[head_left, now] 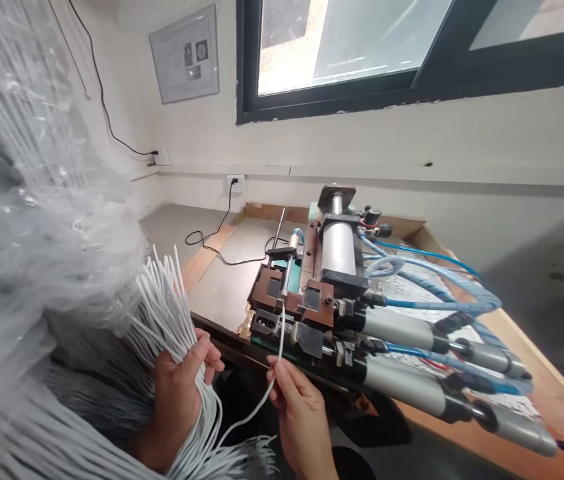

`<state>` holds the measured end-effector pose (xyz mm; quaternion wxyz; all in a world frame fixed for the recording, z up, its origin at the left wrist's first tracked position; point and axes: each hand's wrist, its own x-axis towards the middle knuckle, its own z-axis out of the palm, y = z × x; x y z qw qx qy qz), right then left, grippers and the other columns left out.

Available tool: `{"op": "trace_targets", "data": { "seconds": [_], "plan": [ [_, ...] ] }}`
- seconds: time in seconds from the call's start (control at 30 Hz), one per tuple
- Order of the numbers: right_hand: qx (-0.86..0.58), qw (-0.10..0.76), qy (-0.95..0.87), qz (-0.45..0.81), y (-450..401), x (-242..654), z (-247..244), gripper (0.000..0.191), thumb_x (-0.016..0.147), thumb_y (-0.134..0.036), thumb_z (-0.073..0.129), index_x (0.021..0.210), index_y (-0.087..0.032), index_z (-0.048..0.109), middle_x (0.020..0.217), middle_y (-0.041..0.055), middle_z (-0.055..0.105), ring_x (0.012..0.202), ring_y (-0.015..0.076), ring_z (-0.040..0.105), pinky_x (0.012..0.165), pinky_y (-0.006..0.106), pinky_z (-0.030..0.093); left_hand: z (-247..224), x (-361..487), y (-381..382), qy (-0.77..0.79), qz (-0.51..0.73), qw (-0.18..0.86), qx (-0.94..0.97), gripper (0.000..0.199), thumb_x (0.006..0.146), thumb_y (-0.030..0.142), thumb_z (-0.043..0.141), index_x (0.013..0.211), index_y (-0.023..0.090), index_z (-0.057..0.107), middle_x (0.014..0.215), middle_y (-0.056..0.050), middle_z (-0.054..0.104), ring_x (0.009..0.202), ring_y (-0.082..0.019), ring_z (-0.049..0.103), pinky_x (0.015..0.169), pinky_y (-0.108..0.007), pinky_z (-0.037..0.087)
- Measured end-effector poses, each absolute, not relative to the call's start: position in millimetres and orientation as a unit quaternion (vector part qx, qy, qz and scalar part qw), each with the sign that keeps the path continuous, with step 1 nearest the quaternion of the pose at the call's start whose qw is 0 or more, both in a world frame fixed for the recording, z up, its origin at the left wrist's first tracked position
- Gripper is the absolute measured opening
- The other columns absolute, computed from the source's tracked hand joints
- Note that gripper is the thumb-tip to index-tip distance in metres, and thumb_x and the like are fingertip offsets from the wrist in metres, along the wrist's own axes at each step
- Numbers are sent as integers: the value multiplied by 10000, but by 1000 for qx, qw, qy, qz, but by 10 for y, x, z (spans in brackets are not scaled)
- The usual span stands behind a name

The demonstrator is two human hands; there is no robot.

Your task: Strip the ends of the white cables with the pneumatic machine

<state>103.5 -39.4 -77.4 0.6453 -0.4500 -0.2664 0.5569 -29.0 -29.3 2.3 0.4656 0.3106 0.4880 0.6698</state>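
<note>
My left hand [185, 377] is closed around a bundle of white cables [165, 293], whose cut ends fan out above the fist. Between the thumb and fingers of my right hand [297, 400] is one white cable [282, 343], pinched a little below its upper end. That end reaches up into the jaw area of a pneumatic machine [295, 307], between two brown blocks with dark plates. Whether the tip touches the jaws I cannot tell. The rest of this cable curves down and left towards the bundle.
Large silver air cylinders [402, 330] and blue air hoses [442, 303] extend to the right of the machine. Clear plastic wrapping [57, 247] with many more cables fills the left side. A black power cord [227, 260] crosses the table [217, 300] behind.
</note>
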Motion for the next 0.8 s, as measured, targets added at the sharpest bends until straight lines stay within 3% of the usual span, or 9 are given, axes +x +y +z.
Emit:
{"op": "trace_targets", "data": {
  "seconds": [0.23, 0.57, 0.67, 0.8],
  "plan": [
    [-445, 633, -231, 589, -300, 1081, -717, 268, 622, -410, 705, 686, -150, 697, 544, -5, 529, 468, 75, 368, 443, 206, 278, -127, -255, -196, 484, 653, 487, 320, 122, 676, 258, 630, 709, 161, 563, 449, 51, 538, 397, -78, 476, 354, -175, 296],
    [-493, 588, -319, 556, -263, 1147, -692, 321, 670, -468, 627, 661, -150, 666, 540, -4, 511, 448, 83, 360, 433, 214, 263, -147, -232, -159, 460, 628, 566, 272, 152, 654, 225, 651, 751, 145, 566, 484, 44, 554, 400, -76, 475, 350, -170, 289],
    [-547, 483, -492, 476, -389, 1226, -881, 300, 740, -429, 538, 614, -175, 636, 536, 8, 527, 481, 132, 453, 479, 249, 321, -157, -226, -143, 448, 628, 583, 257, 169, 639, 230, 661, 751, 138, 575, 481, 42, 559, 383, -71, 465, 346, -171, 284],
    [-671, 162, -643, 331, -653, 1296, -1311, 220, 711, -265, 547, 528, -174, 629, 547, 106, 609, 569, 270, 592, 553, 352, 399, -192, -213, -97, 446, 600, 631, 205, 200, 581, 243, 700, 695, 112, 600, 484, 19, 570, 409, -81, 500, 361, -176, 315]
  ]
}}
